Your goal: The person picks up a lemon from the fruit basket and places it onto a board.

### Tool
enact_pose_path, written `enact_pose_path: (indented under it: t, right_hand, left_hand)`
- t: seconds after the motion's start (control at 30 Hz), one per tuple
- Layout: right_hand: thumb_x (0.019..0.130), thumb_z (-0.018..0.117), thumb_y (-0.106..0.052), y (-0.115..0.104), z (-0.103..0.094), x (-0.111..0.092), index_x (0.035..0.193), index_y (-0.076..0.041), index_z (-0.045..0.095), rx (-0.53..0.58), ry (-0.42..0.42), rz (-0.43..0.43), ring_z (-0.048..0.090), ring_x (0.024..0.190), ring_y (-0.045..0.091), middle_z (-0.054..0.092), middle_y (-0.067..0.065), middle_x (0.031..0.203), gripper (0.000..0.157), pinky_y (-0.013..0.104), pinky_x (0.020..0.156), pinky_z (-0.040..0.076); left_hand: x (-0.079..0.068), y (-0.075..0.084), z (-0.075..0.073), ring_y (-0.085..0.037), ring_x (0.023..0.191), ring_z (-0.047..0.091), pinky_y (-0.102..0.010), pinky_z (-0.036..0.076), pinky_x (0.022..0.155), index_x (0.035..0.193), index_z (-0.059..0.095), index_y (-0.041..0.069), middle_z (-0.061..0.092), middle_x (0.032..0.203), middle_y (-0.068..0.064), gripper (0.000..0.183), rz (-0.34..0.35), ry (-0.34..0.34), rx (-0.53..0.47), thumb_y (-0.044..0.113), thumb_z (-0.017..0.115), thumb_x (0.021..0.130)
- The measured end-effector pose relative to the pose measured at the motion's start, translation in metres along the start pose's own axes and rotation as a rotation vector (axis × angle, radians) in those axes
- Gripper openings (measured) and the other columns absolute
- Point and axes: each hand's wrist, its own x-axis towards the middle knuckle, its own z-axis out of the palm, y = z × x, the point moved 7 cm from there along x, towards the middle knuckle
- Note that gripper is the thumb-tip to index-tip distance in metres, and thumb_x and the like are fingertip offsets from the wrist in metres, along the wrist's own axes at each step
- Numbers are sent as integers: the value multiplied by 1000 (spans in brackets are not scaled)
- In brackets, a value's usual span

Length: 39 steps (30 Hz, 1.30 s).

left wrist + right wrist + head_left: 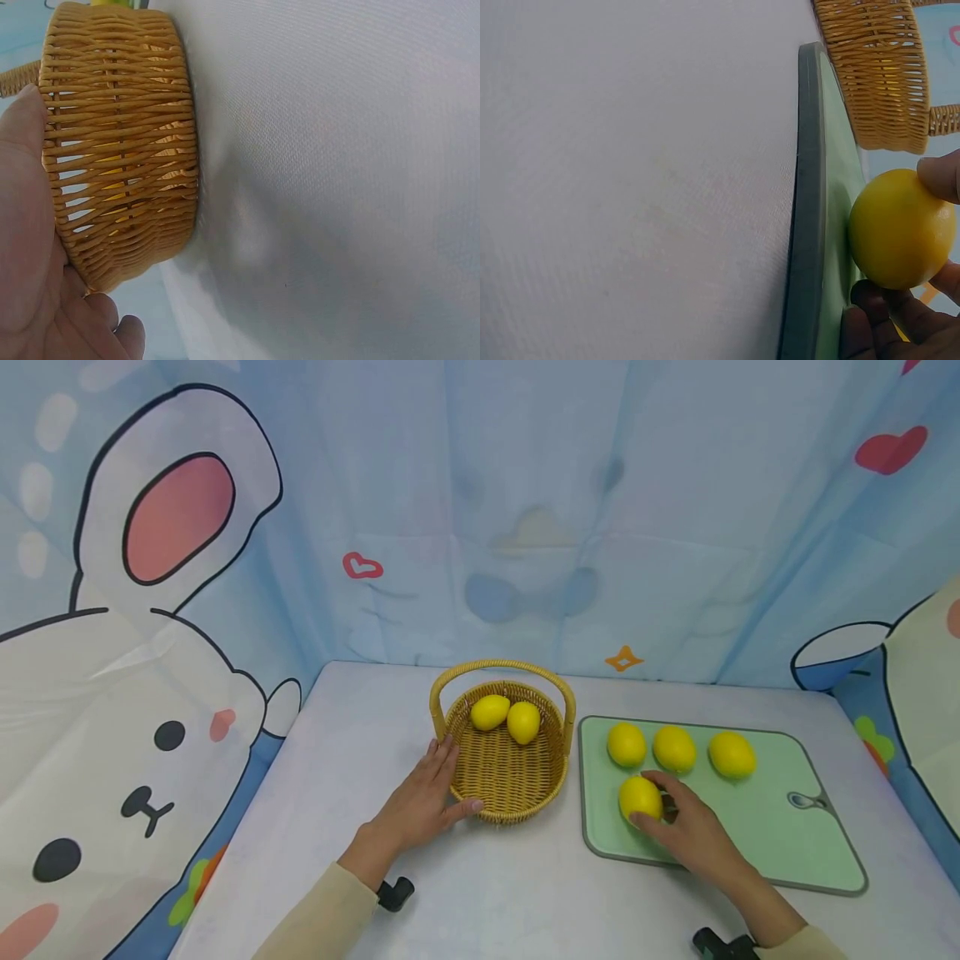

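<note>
My right hand (692,825) grips a yellow lemon (640,799) between thumb and fingers at the left part of a green cutting board (757,835). The right wrist view shows this lemon (901,229) close to the board's surface; whether it touches is unclear. Behind it on the board lie three lemons in a row, a left one (626,744), a middle one (674,748) and a right one (732,755). My left hand (422,797) rests against the left side of a wicker basket (504,785), fingers extended and thumb at its front. Two lemons (490,712) lie inside.
The basket's arched handle (502,665) stands upright over its back part. A white-covered table (517,893) carries everything, with a patterned blue curtain (525,510) behind it. The cutting board has a grey edge (804,225) and stands just right of the basket.
</note>
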Motion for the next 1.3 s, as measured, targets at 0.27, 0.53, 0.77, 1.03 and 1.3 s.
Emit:
enact_pose_path:
  t: [0.27, 0.53, 0.77, 1.03, 1.3]
  right_hand:
    - [99, 75, -42, 0, -1, 0, 155, -1, 43, -10, 2, -3, 60, 115, 34, 55, 25, 145, 77, 49, 95, 53]
    - [98, 76, -40, 1, -2, 1, 154, 1, 44, -15, 17, -22, 59, 113, 32, 56, 24, 142, 76, 47, 92, 53]
    - [98, 76, -40, 3, -1, 1, 154, 2, 43, -14, 11, -16, 59, 113, 32, 55, 24, 141, 77, 46, 92, 54]
    - [98, 77, -39, 3, -2, 1, 155, 3, 42, -15, 14, -14, 60, 112, 32, 55, 25, 141, 79, 42, 90, 55]
    - [98, 77, -40, 3, -4, 1, 155, 2, 42, -17, 24, -17, 60, 112, 31, 55, 24, 141, 78, 32, 88, 55]
  left_hand:
    - [0, 1, 0, -32, 165, 3, -47, 15, 133, 169, 12, 1, 4, 178, -13, 102, -7, -3, -9, 70, 47, 103]
    - [0, 1, -1, -30, 165, 2, -47, 16, 133, 169, 13, 1, 5, 179, -14, 102, -7, -4, -12, 70, 48, 103]
    - [0, 2, -2, -30, 165, 1, -47, 16, 133, 169, 13, 1, 4, 179, -13, 102, -7, -8, -18, 70, 49, 103]
    - [-1, 1, -2, -29, 165, 1, -48, 17, 133, 169, 12, 2, 3, 179, -11, 103, -18, -7, -22, 71, 48, 102]
    - [0, 0, -2, -29, 165, 1, -48, 18, 133, 169, 12, 2, 3, 179, -12, 103, -18, -4, -28, 72, 48, 102]
